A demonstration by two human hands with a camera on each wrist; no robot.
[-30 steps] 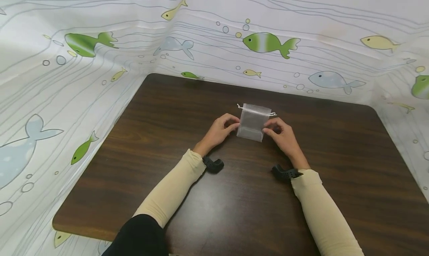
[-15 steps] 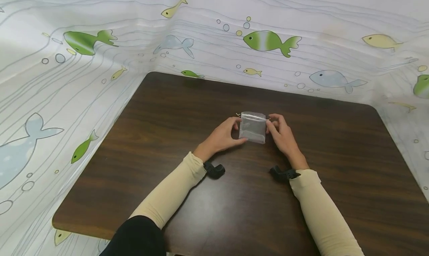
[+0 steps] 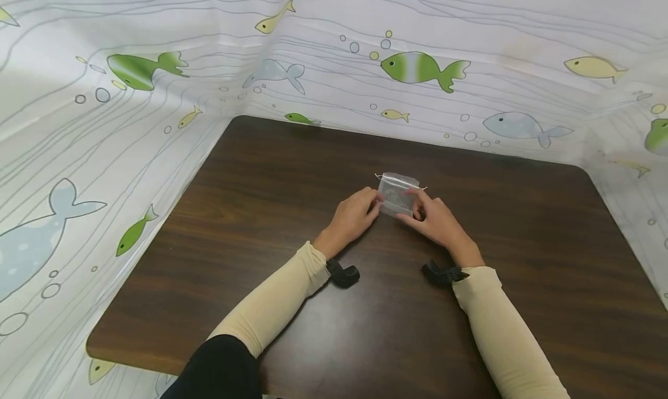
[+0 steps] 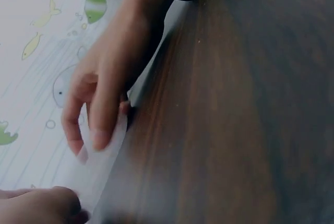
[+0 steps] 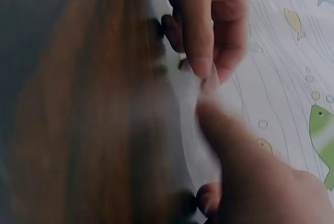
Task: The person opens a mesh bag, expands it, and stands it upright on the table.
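Observation:
A small sheer white drawstring pouch [image 3: 394, 195], its thin cords sticking out at both top corners, lies between two hands in the head view. The left hand [image 3: 353, 218] pinches its left edge between thumb and fingers. Over the pouch's right part, the right hand [image 3: 437, 219] holds it with thumb and index finger spread apart, the thumb by the lower edge. From the left wrist, the pouch [image 4: 99, 174] looks like a pale translucent sheet under the right thumb. Blur in the right wrist view softens the near right hand [image 5: 255, 166]; whether the pouch contains anything is unclear.
A dark brown wooden table [image 3: 292, 161] with rounded corners lies under both arms. White fabric with printed fish [image 3: 417, 68] rises behind it and along its sides. Black wrist mounts [image 3: 342, 273] sit below the cream sleeves [image 3: 271, 294].
The right hand has shifted from the pouch's right edge inward over its right part. The left hand reached along the lower left edge, then drew back to pinch the side. The pouch has tilted slightly.

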